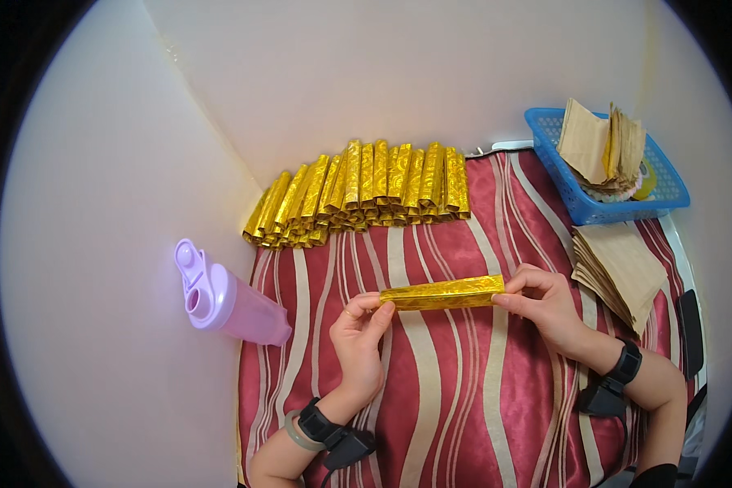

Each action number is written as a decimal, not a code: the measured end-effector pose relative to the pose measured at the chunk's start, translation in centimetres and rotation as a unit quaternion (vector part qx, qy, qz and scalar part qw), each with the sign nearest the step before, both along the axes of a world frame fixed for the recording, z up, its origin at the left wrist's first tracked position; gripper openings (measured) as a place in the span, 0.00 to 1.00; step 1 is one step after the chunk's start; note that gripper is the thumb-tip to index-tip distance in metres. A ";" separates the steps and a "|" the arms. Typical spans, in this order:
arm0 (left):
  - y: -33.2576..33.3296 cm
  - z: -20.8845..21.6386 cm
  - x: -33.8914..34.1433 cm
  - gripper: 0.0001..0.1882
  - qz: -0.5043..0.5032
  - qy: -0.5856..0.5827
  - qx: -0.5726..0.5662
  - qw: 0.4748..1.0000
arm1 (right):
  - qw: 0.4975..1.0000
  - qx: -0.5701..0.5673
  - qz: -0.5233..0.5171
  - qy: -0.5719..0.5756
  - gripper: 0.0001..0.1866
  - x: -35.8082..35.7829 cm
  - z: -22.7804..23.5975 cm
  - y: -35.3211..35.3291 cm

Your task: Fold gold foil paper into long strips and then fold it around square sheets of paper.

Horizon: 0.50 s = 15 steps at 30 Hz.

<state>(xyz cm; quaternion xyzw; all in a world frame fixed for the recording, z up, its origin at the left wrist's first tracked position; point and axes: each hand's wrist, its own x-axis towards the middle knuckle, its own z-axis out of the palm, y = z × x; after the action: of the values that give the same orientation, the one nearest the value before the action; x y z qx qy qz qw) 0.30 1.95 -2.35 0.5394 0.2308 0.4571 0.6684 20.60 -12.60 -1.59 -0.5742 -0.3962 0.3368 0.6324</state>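
A long folded strip of shiny gold paper [443, 294] stretches level between my two hands, above the striped cloth. My left hand [359, 342] pinches its left end between thumb and fingers. At the other end, the thumb and fingers of my right hand [546, 311] close on the strip. Beyond my hands, against the back wall, lies a stacked pile of similar gold paper tubes [358, 191], several of them showing open ends toward me.
A dark red cloth with pale wavy stripes [415, 407] covers the surface. On the left, a lilac bottle [244, 305] leans over. Brown paper sheets [622, 272] lie at right, below a blue basket [626, 213] holding more brown paper [586, 145]. White walls [122, 203] enclose the left and back.
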 end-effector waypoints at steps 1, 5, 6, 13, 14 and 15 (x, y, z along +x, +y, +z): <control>0.1 0.0 0.1 0.05 0.005 0.013 0.014 1.000 | 1.000 0.010 0.005 -0.005 0.04 0.1 -0.1 0.0; 0.5 -0.2 0.0 0.03 0.021 0.057 0.018 0.998 | 1.000 -0.002 0.007 -0.002 0.04 0.0 0.0 -0.1; 0.5 -0.2 0.1 0.03 0.019 0.057 0.017 0.998 | 1.000 -0.002 0.006 0.026 0.04 0.0 0.1 -0.1; 0.9 0.4 -0.7 0.01 -0.149 0.011 -0.006 0.989 | 0.990 0.056 -0.020 0.129 0.13 0.5 -0.6 -0.3; 0.7 0.3 -0.7 0.01 -0.181 0.043 0.019 0.982 | 0.997 0.028 0.013 0.076 0.12 0.4 -0.3 -0.3; 0.6 0.3 -0.6 0.02 -0.212 0.075 0.045 0.973 | 0.999 0.001 0.046 0.023 0.10 0.0 -0.1 -0.2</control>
<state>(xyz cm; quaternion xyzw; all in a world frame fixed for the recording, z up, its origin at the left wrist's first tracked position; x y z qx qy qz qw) -0.31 2.50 -2.08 0.6384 0.1402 0.2730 0.7059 20.64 -12.79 -1.65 -0.5469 -0.4081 0.3782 0.6256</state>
